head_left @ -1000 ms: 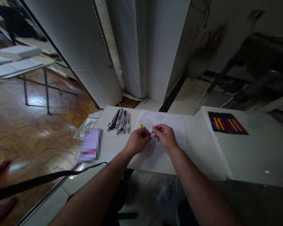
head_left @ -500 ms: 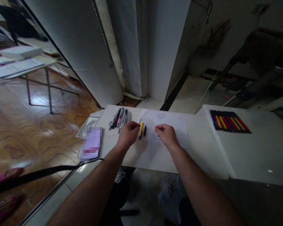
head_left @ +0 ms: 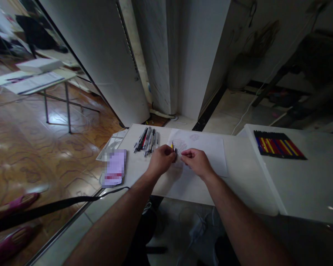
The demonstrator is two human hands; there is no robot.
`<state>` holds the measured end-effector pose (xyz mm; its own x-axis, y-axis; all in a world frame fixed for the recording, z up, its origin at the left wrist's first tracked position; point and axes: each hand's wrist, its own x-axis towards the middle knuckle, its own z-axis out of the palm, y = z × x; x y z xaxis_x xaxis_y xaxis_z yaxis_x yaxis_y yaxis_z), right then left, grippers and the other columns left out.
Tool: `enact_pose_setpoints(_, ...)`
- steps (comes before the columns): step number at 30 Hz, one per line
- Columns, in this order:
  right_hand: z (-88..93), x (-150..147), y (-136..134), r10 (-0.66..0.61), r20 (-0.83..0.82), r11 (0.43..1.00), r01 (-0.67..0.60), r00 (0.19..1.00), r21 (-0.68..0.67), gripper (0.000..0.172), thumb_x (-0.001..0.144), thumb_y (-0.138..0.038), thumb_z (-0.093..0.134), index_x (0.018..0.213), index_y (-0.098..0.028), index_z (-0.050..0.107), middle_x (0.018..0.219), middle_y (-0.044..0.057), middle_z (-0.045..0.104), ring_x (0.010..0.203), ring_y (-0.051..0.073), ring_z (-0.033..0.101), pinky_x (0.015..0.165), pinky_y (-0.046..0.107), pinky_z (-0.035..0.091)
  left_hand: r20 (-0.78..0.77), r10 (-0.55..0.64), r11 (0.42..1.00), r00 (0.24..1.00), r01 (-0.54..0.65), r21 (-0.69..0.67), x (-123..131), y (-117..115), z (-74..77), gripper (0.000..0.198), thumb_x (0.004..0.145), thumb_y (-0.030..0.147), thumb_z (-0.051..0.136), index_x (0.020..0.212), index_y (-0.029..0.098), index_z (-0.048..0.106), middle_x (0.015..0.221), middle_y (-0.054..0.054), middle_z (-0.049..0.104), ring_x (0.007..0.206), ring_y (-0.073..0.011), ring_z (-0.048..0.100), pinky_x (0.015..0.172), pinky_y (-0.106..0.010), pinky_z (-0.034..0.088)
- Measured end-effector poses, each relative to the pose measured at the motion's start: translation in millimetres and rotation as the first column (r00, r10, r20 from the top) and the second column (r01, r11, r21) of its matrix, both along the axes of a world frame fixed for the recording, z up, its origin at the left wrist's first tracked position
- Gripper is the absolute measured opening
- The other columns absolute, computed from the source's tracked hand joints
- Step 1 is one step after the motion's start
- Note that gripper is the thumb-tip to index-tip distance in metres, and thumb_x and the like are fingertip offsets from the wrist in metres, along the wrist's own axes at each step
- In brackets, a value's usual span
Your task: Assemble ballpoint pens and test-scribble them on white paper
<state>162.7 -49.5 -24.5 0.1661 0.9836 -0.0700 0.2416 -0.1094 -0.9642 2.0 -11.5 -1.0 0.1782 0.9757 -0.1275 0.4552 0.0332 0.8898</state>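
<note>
My left hand is low over the paper with its fingers drawn together. They cover most of a yellow pen part, and only its far end shows. A short black piece, perhaps a pen cap, shows just beyond these fingertips. Whether the fingers grip either piece is hidden. Close by on the right, my right hand has thumb and forefinger pinched over the white sheet. Anything in that pinch is too small to make out. Pencil-like scribbles mark the sheet in front of both hands.
Several loose pens lie at the table's left. A phone-like lilac item rests at the left edge. On the adjoining white surface is a row of coloured pens. A black strap crosses the lower left, near pink shoes.
My left hand has moved right, over the yellow part and the black piece, which both lay uncovered before. My right hand stays pinched, now nearer the left. The whole view has shifted slightly.
</note>
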Motion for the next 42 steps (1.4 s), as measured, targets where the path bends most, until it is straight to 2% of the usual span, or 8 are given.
enact_pose_setpoints(6, 4.7, -7.3, -5.8, 0.106, -0.061, 0.994, -0.107, 0.992, -0.001, 0.022, 0.069, -0.035, 0.072, 0.081, -0.017, 0.068, 0.075, 0.005, 0.072, 0.068, 0.017, 0.066, 0.061, 0.027, 0.050, 0.061, -0.026, 0.999, 0.998, 0.028, -0.029, 6.1, -7.1, -1.4, 0.005, 0.071, 0.018, 0.060, 0.076, 0.016, 0.059, 0.064, 0.000, 0.064, 0.056, -0.0123, 0.061, 0.053, -0.022, 0.045)
enact_pose_setpoints(11, 7.1, -7.3, -7.8, 0.110, -0.109, 0.991, -0.117, 0.988, -0.057, 0.028, 0.063, -0.037, 0.077, 0.080, -0.017, 0.068, 0.073, 0.006, 0.072, 0.065, 0.018, 0.066, 0.059, 0.028, 0.050, -0.015, -0.055, 0.998, 0.998, 0.055, -0.002, 6.2, -8.8, -5.9, 0.008, 0.071, 0.020, 0.064, 0.077, 0.016, 0.062, 0.068, -0.002, 0.067, 0.061, -0.0123, 0.061, 0.054, -0.021, 0.044)
enact_pose_setpoints(16, 10.4, -8.1, -10.0, 0.142, -0.105, 0.985, -0.151, 0.984, -0.080, 0.029, 0.061, -0.041, 0.078, 0.075, -0.019, 0.065, 0.070, 0.006, 0.071, 0.065, 0.019, 0.065, 0.059, 0.028, 0.049, -0.006, -0.052, 0.998, 0.999, 0.053, 0.027, 7.8, -12.2, -10.5, 0.011, 0.070, 0.023, 0.067, 0.078, 0.016, 0.064, 0.071, -0.004, 0.068, 0.062, -0.0125, 0.060, 0.054, -0.020, 0.043)
enact_pose_setpoints(22, 6.7, -4.4, -8.3, 0.062, -0.009, 0.995, -0.063, 0.998, -0.080, 0.020, 0.064, -0.032, 0.071, 0.077, -0.018, 0.066, 0.065, 0.003, 0.068, 0.057, 0.016, 0.061, 0.053, 0.026, 0.045, 0.081, -0.087, 0.995, 0.993, 0.091, -0.046, 3.7, -9.1, 0.2, 0.009, 0.077, 0.020, 0.058, 0.082, 0.015, 0.065, 0.066, -0.003, 0.067, 0.056, -0.0123, 0.062, 0.053, -0.021, 0.044)
enact_pose_setpoints(26, 2.6, 1.8, -4.6, -0.008, 0.088, 0.997, 0.015, 0.996, -0.080, 0.021, 0.062, -0.033, 0.070, 0.075, -0.017, 0.066, 0.063, 0.002, 0.066, 0.054, 0.016, 0.059, 0.052, 0.027, 0.044, -0.121, 0.057, 0.995, 0.991, -0.047, 0.088, -11.5, 2.3, 10.8, 0.010, 0.076, 0.021, 0.058, 0.077, 0.016, 0.067, 0.071, -0.004, 0.069, 0.062, -0.0142, 0.061, 0.058, -0.024, 0.043)
enact_pose_setpoints(29, 0.7, 4.2, -2.8, -0.032, 0.140, 0.994, 0.046, 0.990, -0.095, 0.022, 0.062, -0.034, 0.070, 0.076, -0.017, 0.067, 0.065, 0.003, 0.067, 0.057, 0.016, 0.061, 0.055, 0.028, 0.046, -0.222, 0.095, 0.984, 0.970, -0.058, 0.166, -20.0, 8.1, 10.8, 0.012, 0.077, 0.023, 0.057, 0.077, 0.018, 0.068, 0.077, -0.005, 0.071, 0.069, -0.0167, 0.062, 0.061, -0.026, 0.042)
enact_pose_setpoints(34, 1.8, 8.6, -2.2, -0.035, 0.222, 0.990, 0.063, 0.975, -0.124, 0.026, 0.065, -0.038, 0.068, 0.081, -0.018, 0.069, 0.072, 0.006, 0.071, 0.065, 0.020, 0.066, 0.061, 0.030, 0.049, -0.336, 0.091, 0.977, 0.937, -0.019, 0.212, -20.1, 4.7, 7.1, 0.014, 0.079, 0.025, 0.056, 0.079, 0.020, 0.069, 0.078, -0.006, 0.071, 0.070, -0.0186, 0.062, 0.061, -0.027, 0.040)
enact_pose_setpoints(42, 1.0, 30.3, -2.8, -0.017, 0.461, 0.984, 0.097, 0.887, -0.152, 0.027, 0.069, -0.040, 0.063, 0.086, -0.020, 0.069, 0.079, 0.005, 0.073, 0.074, 0.022, 0.069, 0.070, 0.032, 0.050, -0.478, 0.003, 0.987, 0.879, 0.073, 0.141, -20.8, -1.5, 5.9, 0.020, 0.080, 0.024, 0.052, 0.088, 0.022, 0.070, 0.087, -0.006, 0.073, 0.077, -0.0185, 0.064, 0.065, -0.026, 0.044)
